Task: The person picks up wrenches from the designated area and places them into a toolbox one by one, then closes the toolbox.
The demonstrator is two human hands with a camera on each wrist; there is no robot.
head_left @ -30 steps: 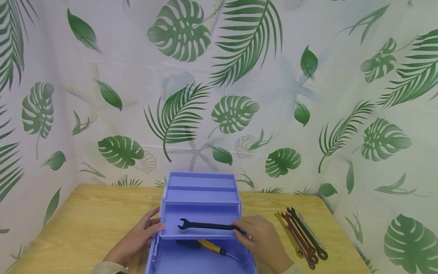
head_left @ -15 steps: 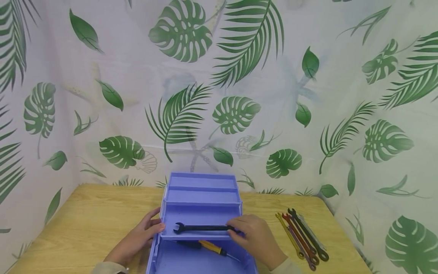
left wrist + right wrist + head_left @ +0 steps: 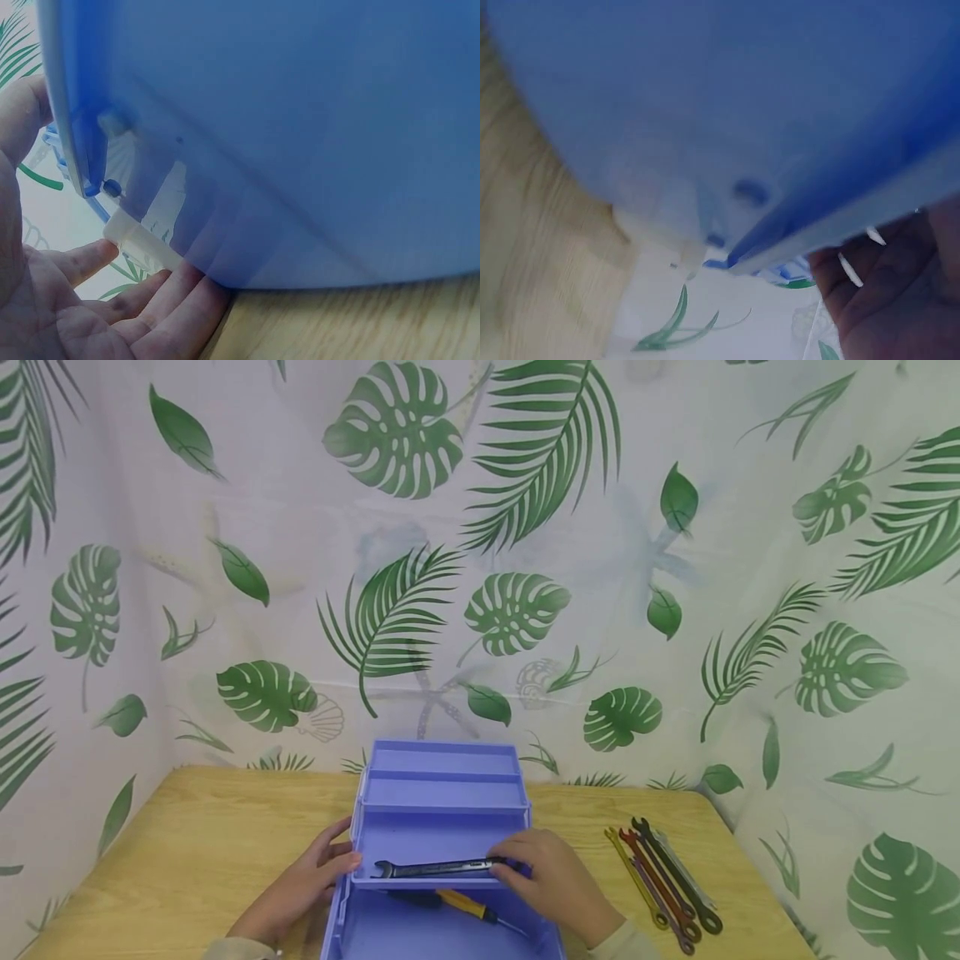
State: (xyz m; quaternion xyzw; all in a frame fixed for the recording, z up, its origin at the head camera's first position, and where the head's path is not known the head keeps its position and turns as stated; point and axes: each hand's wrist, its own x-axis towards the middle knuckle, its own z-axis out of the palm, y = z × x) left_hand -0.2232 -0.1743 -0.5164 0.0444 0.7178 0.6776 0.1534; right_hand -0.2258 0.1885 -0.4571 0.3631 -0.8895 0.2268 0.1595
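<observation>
A blue cantilever toolbox (image 3: 435,950) stands open at the table's front, its trays fanned out behind. My right hand (image 3: 551,881) pinches the right end of a black wrench (image 3: 438,867), which lies crosswise along the front of the lower tray (image 3: 442,831); the fingers hide that end. My left hand (image 3: 303,885) holds the toolbox's left side, thumb at the tray's edge. In the left wrist view its fingers (image 3: 176,300) reach the white link. Below the tray a yellow-and-black screwdriver (image 3: 461,902) lies in the box, partly hidden by the tray.
On the wooden table (image 3: 225,827), right of the box, several wrenches (image 3: 663,881) lie side by side in yellow, red, purple, black and silver. A leaf-patterned cloth (image 3: 525,527) hangs behind and around the table.
The right hand has moved left and slightly toward the tray's front, sliding the black wrench with it. The wrench has turned a little, its printed face now showing. The left hand stays put.
</observation>
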